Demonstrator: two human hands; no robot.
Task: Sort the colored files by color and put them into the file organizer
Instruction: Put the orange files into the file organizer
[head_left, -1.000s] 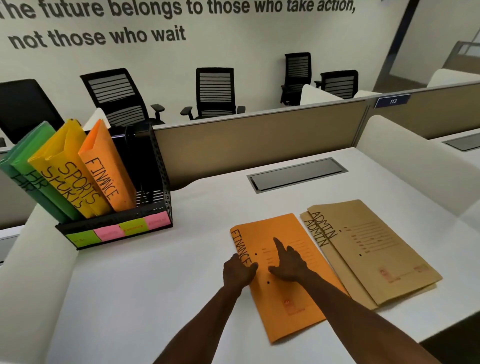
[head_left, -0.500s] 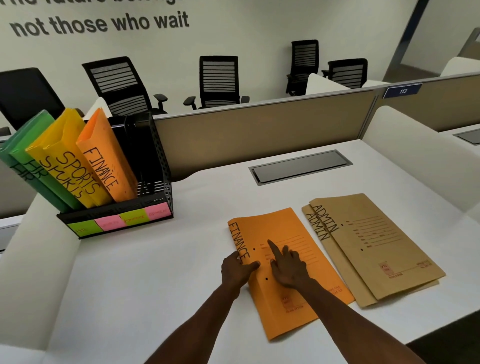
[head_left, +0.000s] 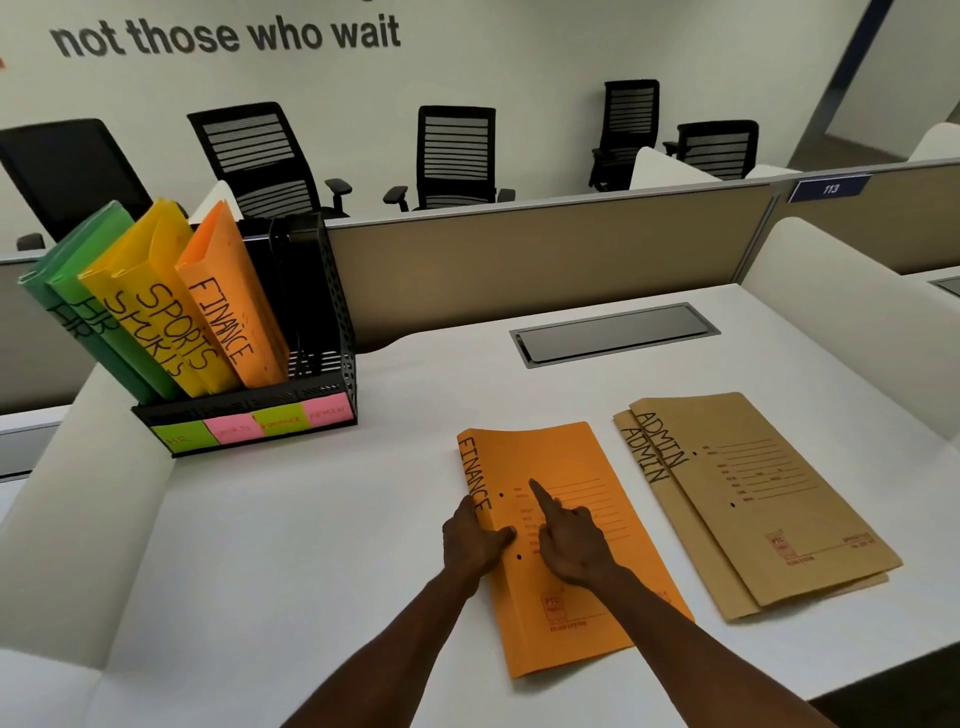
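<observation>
An orange file marked FINANCE lies flat on the white desk. My left hand grips its left spine edge, thumb on top. My right hand presses on the cover with a straight index finger, the other fingers curled. At the far left stands the black file organizer, holding two green HR files, two yellow SPORTS files and one orange FINANCE file. Its rightmost slot holds nothing. Two brown ADMIN files lie stacked to the right of my hands.
Coloured sticky labels run along the organizer's front. A grey cable hatch sits in the desk behind the files. A tan partition closes the back and white dividers close the sides. Black office chairs stand beyond.
Both hands stay on the orange file in almost the same places. The view has shifted slightly, and nothing has been lifted or let go.
</observation>
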